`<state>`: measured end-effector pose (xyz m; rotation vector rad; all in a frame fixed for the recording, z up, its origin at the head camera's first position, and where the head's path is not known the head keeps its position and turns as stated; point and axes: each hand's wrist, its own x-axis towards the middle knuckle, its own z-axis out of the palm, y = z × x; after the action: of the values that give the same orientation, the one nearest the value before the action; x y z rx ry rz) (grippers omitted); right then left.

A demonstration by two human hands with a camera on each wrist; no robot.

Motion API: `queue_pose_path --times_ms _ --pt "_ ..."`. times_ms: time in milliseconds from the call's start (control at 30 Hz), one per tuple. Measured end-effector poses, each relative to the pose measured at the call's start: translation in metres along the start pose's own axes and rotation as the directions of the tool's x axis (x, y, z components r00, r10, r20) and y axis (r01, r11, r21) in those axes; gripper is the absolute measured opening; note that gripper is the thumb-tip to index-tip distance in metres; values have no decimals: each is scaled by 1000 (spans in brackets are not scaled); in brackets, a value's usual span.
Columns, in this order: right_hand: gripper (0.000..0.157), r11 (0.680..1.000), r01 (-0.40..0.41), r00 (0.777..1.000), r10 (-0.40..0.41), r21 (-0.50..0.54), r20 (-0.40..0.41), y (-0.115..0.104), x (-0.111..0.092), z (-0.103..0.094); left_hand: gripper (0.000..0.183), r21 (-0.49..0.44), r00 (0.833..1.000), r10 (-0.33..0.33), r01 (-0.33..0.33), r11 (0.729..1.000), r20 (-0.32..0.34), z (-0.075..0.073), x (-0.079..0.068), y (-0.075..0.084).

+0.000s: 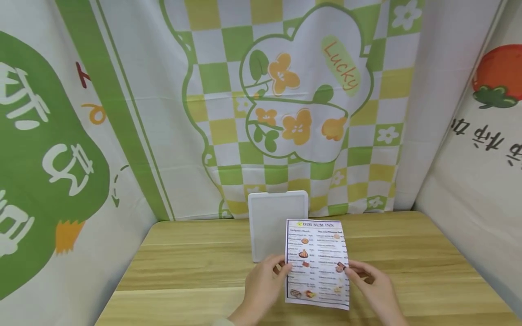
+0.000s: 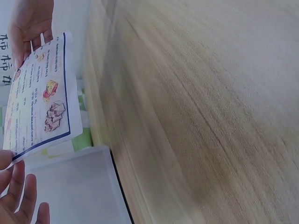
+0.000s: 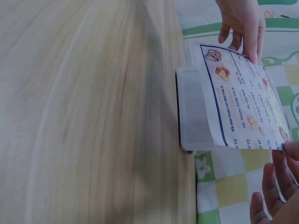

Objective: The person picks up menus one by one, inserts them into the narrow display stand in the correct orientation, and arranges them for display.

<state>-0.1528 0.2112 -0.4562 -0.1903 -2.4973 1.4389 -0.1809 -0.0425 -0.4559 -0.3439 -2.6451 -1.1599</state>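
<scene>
A printed paper menu headed "DIM SUM INN" (image 1: pixel 317 265) is held up off the table, tilted, its printed face toward the head camera. My left hand (image 1: pixel 264 283) pinches its left edge between thumb and fingers. On the opposite edge, my right hand (image 1: pixel 373 287) pinches the sheet with thumb and fingertips. Behind the menu stands a white rectangular board with a raised rim (image 1: pixel 269 226), upright on the table and partly covered by the sheet. In the right wrist view, the menu (image 3: pixel 243 102) bows slightly between both hands.
The wooden table (image 1: pixel 191 262) has rounded back corners. At its back hangs a green and yellow checkered cloth (image 1: pixel 228 149) with flowers and "Lucky". Printed curtains close in the left side (image 1: pixel 49 158) and the right side (image 1: pixel 469 181).
</scene>
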Motion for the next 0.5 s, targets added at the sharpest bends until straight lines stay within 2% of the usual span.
queue_pose_path --times_ms 200,333,500 --pt "34 995 48 999 -47 86 -18 -13 4 11 29 -28 999 -6 5 1000 -48 -8 1 -3" --pt "35 990 40 999 -41 136 4 -22 7 15 32 -38 997 -4 1 999 -75 -16 2 -5" --pt "31 987 62 998 -62 145 -6 -32 10 21 34 -22 995 -26 24 999 -92 -25 6 -7"
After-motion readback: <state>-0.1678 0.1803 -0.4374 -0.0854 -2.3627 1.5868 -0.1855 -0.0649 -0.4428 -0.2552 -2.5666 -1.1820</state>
